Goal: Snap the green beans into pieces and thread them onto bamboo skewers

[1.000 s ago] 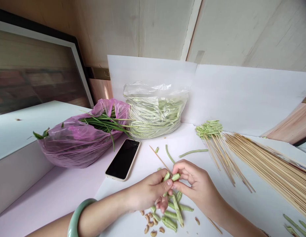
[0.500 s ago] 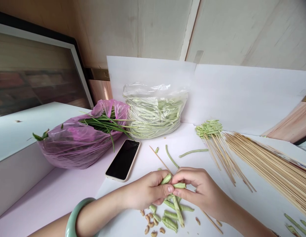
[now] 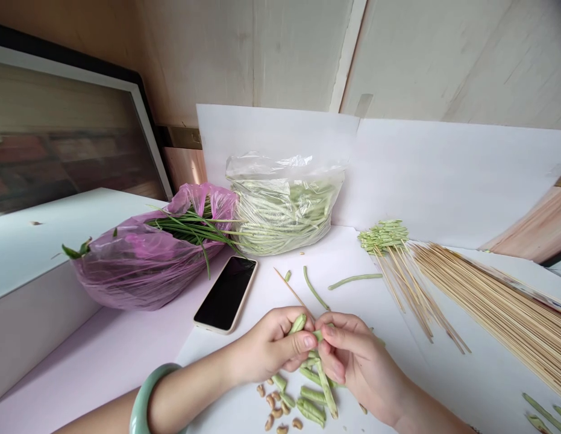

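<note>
Left hand (image 3: 273,346) and right hand (image 3: 357,367) are together over the bench (image 3: 117,374), both clamped on a green bean piece (image 3: 298,323). Left thumb and fingers pinch it from the near side; right fingertips (image 3: 328,337) close on it from the other side, with a short green section showing between the hands. A bamboo skewer (image 3: 289,289) runs down from the far side into the hands; its lower part is hidden, so can't tell if it goes through the bean. Directly below the hands sits a loose heap of cut bean pieces (image 3: 311,401), with tan curved bits, cashew-like (image 3: 273,407), just left of it. Two long loose beans (image 3: 314,289) (image 3: 355,278) lie beyond the hands. To the right, a large bundle of bamboo skewers (image 3: 488,307) lies flat, next to a smaller bunch of skewers with green pieces at their tips (image 3: 383,237). Further back: clear plastic bag of long beans (image 3: 284,208) against an upright white paper sheet (image 3: 443,181), touching a pink plastic bag (image 3: 144,271) holding chives or similar leaves. Black smartphone (image 3: 225,294) lies face up just in front of the bags. Jade bangle (image 3: 147,401) on left wrist.
</note>
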Action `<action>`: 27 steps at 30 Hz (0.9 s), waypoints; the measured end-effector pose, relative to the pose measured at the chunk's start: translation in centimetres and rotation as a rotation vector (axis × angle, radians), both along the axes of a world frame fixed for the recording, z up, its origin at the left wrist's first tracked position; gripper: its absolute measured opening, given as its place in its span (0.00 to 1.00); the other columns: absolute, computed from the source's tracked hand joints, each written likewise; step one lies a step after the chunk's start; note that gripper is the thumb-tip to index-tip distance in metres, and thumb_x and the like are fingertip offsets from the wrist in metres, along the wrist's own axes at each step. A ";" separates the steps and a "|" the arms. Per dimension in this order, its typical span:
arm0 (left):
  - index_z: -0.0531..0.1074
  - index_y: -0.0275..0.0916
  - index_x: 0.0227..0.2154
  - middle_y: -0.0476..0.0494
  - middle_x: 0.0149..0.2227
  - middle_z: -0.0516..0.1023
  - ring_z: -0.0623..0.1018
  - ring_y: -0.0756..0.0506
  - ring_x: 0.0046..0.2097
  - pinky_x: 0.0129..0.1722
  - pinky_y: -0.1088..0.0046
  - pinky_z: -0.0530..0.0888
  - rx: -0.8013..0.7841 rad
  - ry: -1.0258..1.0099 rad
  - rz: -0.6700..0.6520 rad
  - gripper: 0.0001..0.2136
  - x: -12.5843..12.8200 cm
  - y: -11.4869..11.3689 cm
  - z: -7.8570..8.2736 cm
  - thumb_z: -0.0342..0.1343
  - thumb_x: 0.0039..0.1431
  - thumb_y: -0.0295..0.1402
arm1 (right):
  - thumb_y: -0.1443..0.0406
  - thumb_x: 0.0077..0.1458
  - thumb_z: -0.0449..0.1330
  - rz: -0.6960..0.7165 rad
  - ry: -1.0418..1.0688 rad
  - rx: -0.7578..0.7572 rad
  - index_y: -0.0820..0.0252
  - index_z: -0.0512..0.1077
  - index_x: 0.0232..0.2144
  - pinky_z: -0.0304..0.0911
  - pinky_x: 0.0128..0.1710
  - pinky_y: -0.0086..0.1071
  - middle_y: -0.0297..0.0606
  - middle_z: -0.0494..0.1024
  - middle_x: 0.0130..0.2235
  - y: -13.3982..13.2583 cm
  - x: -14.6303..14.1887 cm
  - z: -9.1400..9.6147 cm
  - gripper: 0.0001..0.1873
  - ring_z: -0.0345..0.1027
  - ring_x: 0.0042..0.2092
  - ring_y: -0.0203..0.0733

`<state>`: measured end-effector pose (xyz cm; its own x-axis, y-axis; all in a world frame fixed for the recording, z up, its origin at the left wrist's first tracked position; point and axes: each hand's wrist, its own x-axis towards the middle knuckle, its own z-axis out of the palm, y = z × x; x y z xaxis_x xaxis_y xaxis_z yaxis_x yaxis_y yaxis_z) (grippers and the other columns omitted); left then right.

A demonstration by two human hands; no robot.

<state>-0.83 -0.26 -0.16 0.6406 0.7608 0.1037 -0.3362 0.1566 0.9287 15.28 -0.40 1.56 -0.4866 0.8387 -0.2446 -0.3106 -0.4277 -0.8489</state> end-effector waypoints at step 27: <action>0.61 0.38 0.26 0.47 0.23 0.64 0.62 0.50 0.22 0.23 0.76 0.65 1.539 0.722 0.429 0.14 -1.2 -1.4 1.8 0.33 0.63 0.25 | 0.49 0.45 0.57 0.059 -0.144 -0.137 0.55 0.58 0.24 0.37 0.13 0.24 0.17 0.52 0.11 -2.6 -0.3 -1.4 0.18 0.36 0.12 0.24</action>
